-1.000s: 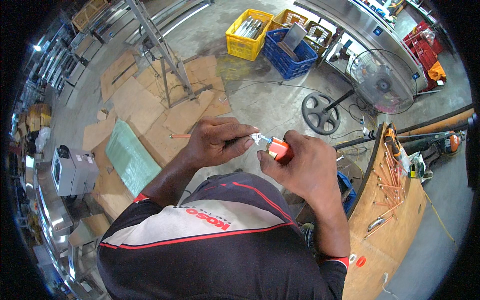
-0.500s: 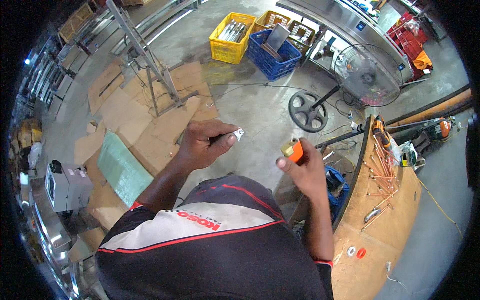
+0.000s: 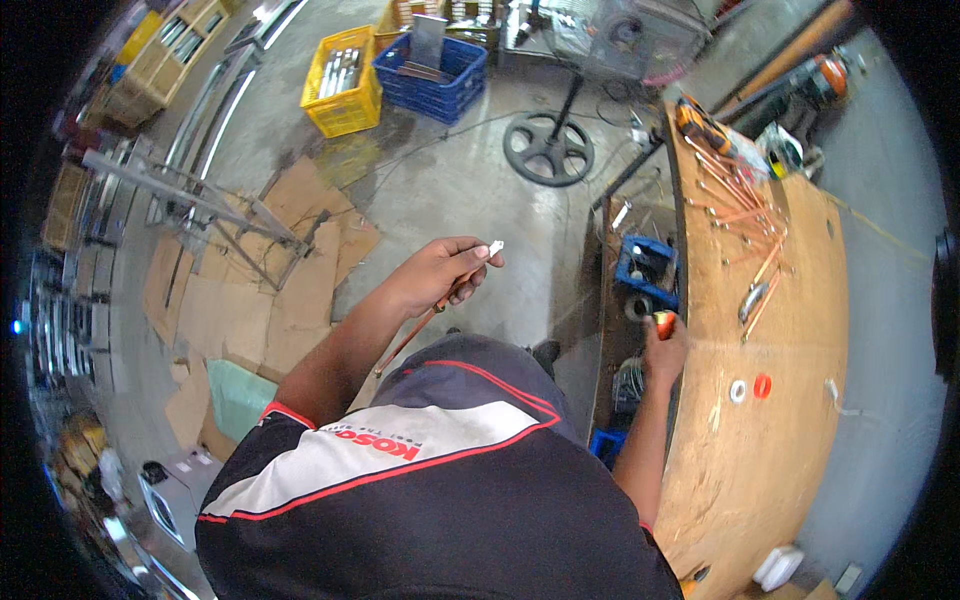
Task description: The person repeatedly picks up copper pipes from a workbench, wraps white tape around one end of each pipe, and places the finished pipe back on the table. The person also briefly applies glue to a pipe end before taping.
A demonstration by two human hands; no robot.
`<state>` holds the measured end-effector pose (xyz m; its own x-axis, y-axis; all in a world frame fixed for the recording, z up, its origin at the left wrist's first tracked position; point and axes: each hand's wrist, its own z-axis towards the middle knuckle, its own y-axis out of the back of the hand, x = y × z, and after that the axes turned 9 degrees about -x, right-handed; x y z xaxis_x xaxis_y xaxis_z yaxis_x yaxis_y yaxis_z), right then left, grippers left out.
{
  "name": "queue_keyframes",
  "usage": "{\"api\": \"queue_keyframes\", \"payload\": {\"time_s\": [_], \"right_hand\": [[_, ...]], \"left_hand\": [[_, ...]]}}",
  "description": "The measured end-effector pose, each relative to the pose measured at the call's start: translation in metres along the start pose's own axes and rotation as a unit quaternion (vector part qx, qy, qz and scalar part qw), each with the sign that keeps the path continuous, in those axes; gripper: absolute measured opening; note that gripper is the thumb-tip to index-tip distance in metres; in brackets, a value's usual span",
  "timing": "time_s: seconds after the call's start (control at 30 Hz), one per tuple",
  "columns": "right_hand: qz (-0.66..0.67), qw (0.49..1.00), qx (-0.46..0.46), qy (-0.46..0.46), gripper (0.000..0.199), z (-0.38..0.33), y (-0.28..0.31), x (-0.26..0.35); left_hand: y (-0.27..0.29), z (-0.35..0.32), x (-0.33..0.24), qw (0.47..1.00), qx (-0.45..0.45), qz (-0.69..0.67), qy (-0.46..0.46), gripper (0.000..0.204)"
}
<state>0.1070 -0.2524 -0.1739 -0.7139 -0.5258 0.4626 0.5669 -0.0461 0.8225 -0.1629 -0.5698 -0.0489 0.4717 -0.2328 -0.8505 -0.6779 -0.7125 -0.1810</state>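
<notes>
Concrete floor (image 3: 450,200), cardboard sheets (image 3: 240,310) — plywood workbench (image 3: 770,470)

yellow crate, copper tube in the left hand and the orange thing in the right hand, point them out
yellow crate (image 3: 342,82), head view, on its slotted side wall
copper tube (image 3: 418,330), head view, on the bare length below the left hand (image 3: 435,272)
orange thing (image 3: 662,322), head view, on its top end above the right hand (image 3: 665,352)

place: a workshop
floor: bare concrete floor (image 3: 470,190) with flattened cardboard (image 3: 240,310)
storage: yellow crate (image 3: 345,85) and blue crate (image 3: 432,70) of metal parts
counter: plywood counter (image 3: 770,470), copper tubes (image 3: 745,215) at its far end
equipment: pedestal fan (image 3: 590,40)
</notes>
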Motion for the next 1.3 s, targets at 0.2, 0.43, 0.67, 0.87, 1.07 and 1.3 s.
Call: {"api": "queue_keyframes", "payload": {"time_s": [0.2,0.43,0.67,0.87,1.07,1.3], "right_hand": [[-0.102,0.99,-0.004,-0.096,0.052,0.017,0.008,-0.111],[-0.03,0.813,0.532,-0.234,0.057,-0.063,0.0,-0.114],[0.217,0.821,0.49,-0.195,0.056,-0.187,-0.058,-0.26],[0.212,0.881,0.267,-0.328,0.048,-0.13,-0.008,-0.185],[0.486,0.738,-0.017,-0.467,0.03,-0.16,-0.031,-0.184],[0.517,0.645,-0.123,-0.55,0.009,-0.153,-0.074,-0.201]], "left_hand": [[-0.078,0.047,-0.013,0.995,0.081,-0.005,0.051,0.048],[-0.149,0.09,-0.011,0.992,0.108,0.02,0.054,0.056],[-0.221,0.109,-0.002,0.947,0.075,0.291,-0.113,0.042],[-0.266,0.121,0.002,0.883,0.112,0.436,-0.133,0.039],[-0.286,0.135,-0.003,0.92,0.161,0.342,-0.106,0.048],[-0.312,0.151,-0.017,0.925,0.19,0.318,-0.08,0.047]]}}
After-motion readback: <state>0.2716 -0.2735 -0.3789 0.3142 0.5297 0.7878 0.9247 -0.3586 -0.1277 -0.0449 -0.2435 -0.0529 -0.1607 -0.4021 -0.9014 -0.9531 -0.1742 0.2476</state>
